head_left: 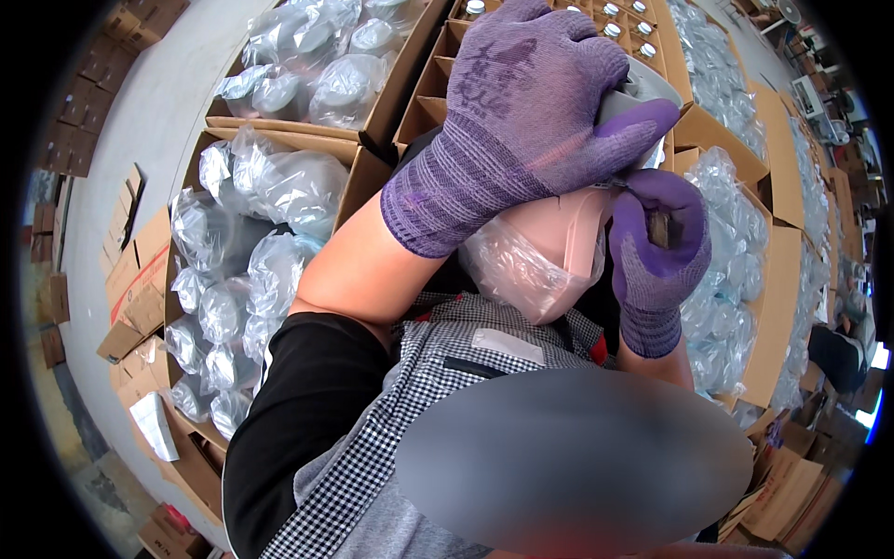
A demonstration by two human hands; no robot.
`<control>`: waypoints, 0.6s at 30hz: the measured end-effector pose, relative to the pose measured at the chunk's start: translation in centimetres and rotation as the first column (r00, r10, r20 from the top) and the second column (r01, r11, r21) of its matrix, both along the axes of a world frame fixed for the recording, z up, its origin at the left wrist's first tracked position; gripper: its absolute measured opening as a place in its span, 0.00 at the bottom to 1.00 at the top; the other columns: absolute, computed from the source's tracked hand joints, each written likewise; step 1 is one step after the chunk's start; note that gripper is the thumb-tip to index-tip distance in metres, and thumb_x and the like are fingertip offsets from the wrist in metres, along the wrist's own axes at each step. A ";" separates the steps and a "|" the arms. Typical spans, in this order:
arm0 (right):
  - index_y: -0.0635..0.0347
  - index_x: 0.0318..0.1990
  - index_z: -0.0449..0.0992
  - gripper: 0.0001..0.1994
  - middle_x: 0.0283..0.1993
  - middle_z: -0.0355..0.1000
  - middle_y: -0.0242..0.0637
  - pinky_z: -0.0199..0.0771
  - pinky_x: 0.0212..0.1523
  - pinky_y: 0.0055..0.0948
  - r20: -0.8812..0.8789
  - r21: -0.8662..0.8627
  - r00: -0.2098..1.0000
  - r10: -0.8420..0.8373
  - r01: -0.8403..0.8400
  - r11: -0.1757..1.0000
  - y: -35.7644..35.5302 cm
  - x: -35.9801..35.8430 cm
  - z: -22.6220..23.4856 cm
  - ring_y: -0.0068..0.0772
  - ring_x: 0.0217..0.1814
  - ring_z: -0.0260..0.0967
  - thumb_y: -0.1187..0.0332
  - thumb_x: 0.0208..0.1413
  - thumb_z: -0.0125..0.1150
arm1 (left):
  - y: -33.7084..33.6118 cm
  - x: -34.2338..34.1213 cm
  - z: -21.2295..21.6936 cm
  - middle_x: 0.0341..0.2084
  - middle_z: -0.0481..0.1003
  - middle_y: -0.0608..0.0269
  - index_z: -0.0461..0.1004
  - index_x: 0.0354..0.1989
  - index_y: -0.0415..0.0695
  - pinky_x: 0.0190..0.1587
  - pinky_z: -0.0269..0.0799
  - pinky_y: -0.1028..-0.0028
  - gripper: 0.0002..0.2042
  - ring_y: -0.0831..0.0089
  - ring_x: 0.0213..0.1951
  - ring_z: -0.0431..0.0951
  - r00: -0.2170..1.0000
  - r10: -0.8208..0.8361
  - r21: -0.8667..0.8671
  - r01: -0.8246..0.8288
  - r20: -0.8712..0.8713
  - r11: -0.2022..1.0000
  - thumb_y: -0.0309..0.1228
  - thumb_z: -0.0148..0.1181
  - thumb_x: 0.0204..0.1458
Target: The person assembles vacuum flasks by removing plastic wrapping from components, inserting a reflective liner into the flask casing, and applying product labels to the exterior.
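Both hands wear purple knitted gloves. My left hand [540, 102] reaches across from the left, its fingers curled over the grey upper part of a pink jug [549, 228], thumb stretched to the right. The jug has a handle on its right side, and a clear plastic bag [503, 270] hangs around its lower part. Close by on the right, my right hand [659, 242] is closed, thumb and fingers bent together near the jug's grey part. Something small and dark shows at its fingertips, too little to name. The left fingertips are partly hidden.
Open cartons of plastic-wrapped items stand to the left [223, 307] and right [731, 279]. Beyond my hands is a divided carton [433, 79] with several capped bottles [610, 30]. Flattened cardboard [140, 279] lies at the left; stacked brown boxes [88, 98] stand farther off.
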State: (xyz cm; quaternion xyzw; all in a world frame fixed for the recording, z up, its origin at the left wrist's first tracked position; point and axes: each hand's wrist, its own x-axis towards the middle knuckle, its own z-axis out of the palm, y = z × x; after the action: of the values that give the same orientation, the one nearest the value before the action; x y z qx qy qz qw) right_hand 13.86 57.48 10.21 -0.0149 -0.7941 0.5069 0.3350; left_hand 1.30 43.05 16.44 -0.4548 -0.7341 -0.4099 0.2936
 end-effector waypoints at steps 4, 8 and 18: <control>0.62 0.42 0.77 0.15 0.34 0.73 0.32 0.71 0.32 0.26 -0.080 -0.048 0.995 0.057 -0.061 0.997 0.2 0.1 0.6 0.24 0.31 0.72 0.74 0.47 0.74 | 0.0 0.2 0.2 0.21 0.72 0.57 0.78 0.24 0.43 0.35 0.67 0.61 0.15 0.58 0.28 0.72 1.000 0.027 -0.012 -0.027 0.015 1.000 0.43 0.69 0.48; 0.61 0.42 0.78 0.15 0.35 0.75 0.36 0.73 0.33 0.29 -0.026 0.488 1.000 -0.002 0.015 0.873 1.4 -0.7 0.4 0.31 0.31 0.74 0.73 0.47 0.74 | 0.5 -0.4 -0.7 0.22 0.72 0.57 0.78 0.24 0.43 0.36 0.67 0.61 0.15 0.58 0.28 0.72 0.999 0.027 0.015 -0.026 -0.024 1.000 0.43 0.69 0.48; 0.59 0.41 0.79 0.11 0.37 0.77 0.41 0.76 0.39 0.37 -0.002 0.549 0.985 0.174 -0.145 0.823 1.9 0.3 -0.1 0.42 0.38 0.77 0.75 0.49 0.68 | -0.3 -0.2 0.0 0.21 0.72 0.57 0.78 0.23 0.43 0.36 0.68 0.61 0.15 0.57 0.28 0.73 1.000 0.020 -0.005 -0.020 0.011 1.000 0.43 0.69 0.47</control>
State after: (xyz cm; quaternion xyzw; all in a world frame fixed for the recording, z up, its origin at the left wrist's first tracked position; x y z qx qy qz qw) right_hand 14.19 59.39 10.06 0.1609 -0.8951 0.2856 0.3021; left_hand 1.12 42.73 16.49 -0.4460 -0.7413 -0.4075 0.2923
